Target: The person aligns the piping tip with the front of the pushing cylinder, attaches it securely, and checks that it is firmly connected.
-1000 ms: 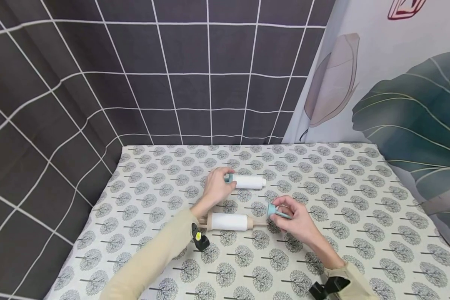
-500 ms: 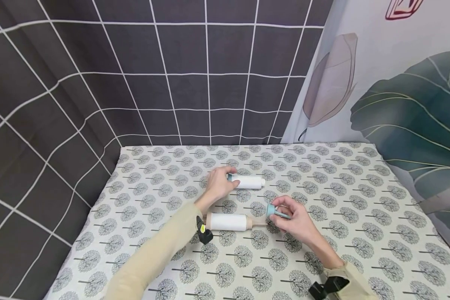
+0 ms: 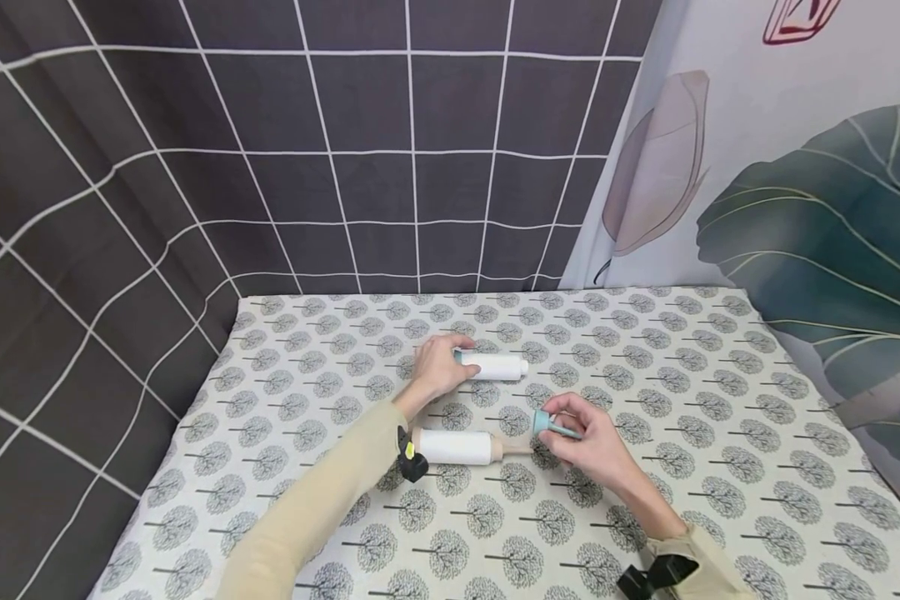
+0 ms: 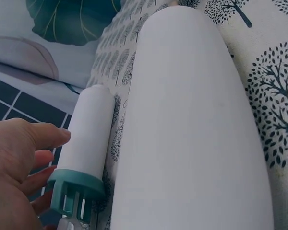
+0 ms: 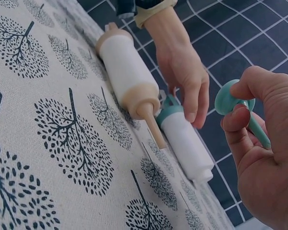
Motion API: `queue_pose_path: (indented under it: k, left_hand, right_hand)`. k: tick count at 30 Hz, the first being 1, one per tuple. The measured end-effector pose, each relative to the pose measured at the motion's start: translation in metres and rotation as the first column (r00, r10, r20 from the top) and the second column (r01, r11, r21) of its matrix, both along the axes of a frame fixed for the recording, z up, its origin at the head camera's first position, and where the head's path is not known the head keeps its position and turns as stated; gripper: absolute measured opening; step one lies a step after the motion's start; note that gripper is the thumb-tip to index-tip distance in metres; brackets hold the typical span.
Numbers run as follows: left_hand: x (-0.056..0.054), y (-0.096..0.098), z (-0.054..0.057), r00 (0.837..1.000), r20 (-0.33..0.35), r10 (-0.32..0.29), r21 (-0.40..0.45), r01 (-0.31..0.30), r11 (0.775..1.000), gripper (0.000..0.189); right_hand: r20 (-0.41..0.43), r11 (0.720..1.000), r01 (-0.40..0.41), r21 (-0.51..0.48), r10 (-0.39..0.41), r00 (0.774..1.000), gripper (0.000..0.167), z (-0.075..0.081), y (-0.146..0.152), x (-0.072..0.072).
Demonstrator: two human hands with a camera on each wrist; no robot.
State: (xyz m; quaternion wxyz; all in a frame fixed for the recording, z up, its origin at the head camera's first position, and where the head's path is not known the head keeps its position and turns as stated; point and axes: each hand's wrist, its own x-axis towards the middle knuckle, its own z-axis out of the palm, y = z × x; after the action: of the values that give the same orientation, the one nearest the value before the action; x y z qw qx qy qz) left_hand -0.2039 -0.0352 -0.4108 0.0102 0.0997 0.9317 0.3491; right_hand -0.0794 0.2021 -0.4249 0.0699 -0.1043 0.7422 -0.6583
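Note:
My left hand [image 3: 437,367] grips the left end of a white roller [image 3: 498,367] lying on the table, thumb on the near side and fingers on the far side. Its teal collar [image 4: 77,179] has open slots and shows in the left wrist view. In my right hand [image 3: 594,440], thumb and fingertips pinch a teal handle-like piece [image 5: 225,98] with a round cupped head and a thin stem. It is held apart from both rollers. A second white roller [image 3: 457,447], with beige ends and a beige stem [image 5: 153,127], lies nearer, partly hidden by my left wrist.
The table wears a cloth [image 3: 487,533] printed with dark trees. A dark grid-patterned curtain [image 3: 360,183] hangs behind and to the left; a pale leaf-print curtain [image 3: 660,167] hangs at the right. My cuffs carry black wrist devices [image 3: 658,575].
My left hand has slid slightly rightward along the teal-collared roller, from its teal end onto the white part. My right hand keeps its pinch on the teal piece with little movement.

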Motion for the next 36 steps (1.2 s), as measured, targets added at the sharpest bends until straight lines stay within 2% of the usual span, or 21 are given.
queue_pose_path:
  k: [7,14,24,32,36]
  left_hand:
    - [-0.003,0.002,-0.003,0.998,0.056,-0.036,-0.003,0.036,0.999,0.046]
    - [-0.005,0.003,-0.007,0.997,0.056,-0.054,-0.038,0.056,0.998,0.047]
    - [-0.007,0.003,-0.011,0.996,0.066,-0.067,-0.004,0.068,0.998,0.048]
    - [-0.007,0.004,-0.01,0.995,0.058,-0.084,-0.028,0.085,0.996,0.049]
    - [-0.006,0.004,-0.011,0.993,0.068,-0.095,-0.007,0.096,0.995,0.049]
  right_hand:
    - [0.007,1.0,0.001,0.003,-0.001,1.0,0.034,-0.001,0.002,-0.001]
    - [-0.001,1.0,-0.004,-0.006,0.004,1.0,0.034,-0.003,0.002,-0.001]
    - [-0.008,1.0,0.0,-0.019,0.0,1.0,0.034,-0.004,0.003,-0.001]
    - [-0.006,1.0,0.001,-0.019,-0.001,1.0,0.033,-0.002,0.001,0.0]
    - [-0.004,1.0,-0.006,-0.024,0.006,1.0,0.032,-0.002,0.001,-0.001]
